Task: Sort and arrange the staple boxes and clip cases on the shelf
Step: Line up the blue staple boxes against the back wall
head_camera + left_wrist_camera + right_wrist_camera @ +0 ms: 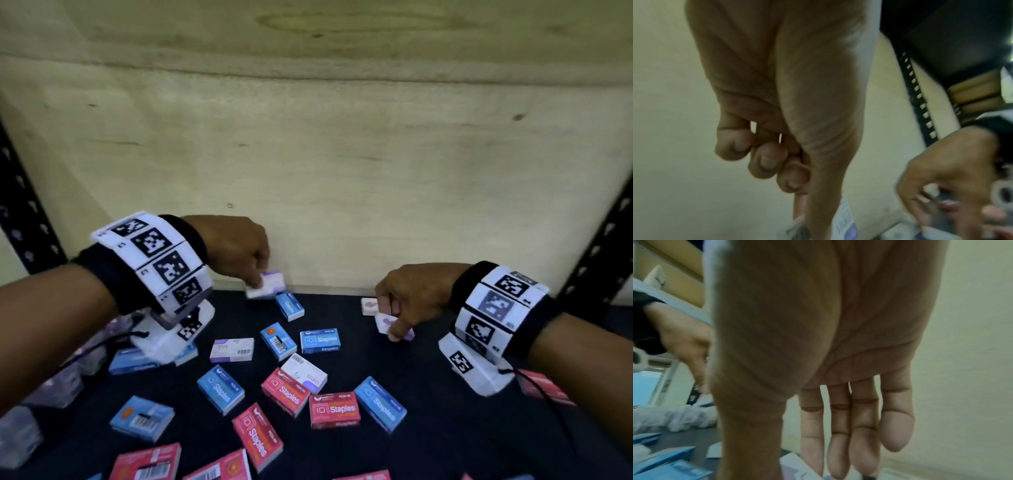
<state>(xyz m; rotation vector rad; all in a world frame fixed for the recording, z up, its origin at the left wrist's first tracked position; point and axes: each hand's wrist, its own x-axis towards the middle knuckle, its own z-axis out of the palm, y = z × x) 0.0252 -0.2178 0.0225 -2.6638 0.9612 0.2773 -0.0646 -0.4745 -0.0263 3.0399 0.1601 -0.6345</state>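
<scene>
Two white-and-purple staple boxes are held near the back of the dark shelf (342, 308). My left hand (257, 281) pinches one white-and-purple box (270, 286) between thumb and forefinger, just above the shelf by the back wall. The left wrist view shows that box (844, 222) under my thumb, other fingers (766, 160) curled. My right hand (392, 325) grips a second white-and-purple box (385, 322) low over the shelf; in the right wrist view the fingers (838, 451) reach down over the box (795, 467). A third such box (368, 306) lies just left of it.
Blue staple boxes (320, 340) and red staple boxes (334, 409) lie scattered over the middle and front of the shelf. Clear clip cases (58, 387) sit at the left edge. A wooden back panel (342, 171) and black slotted uprights (603, 246) bound the space.
</scene>
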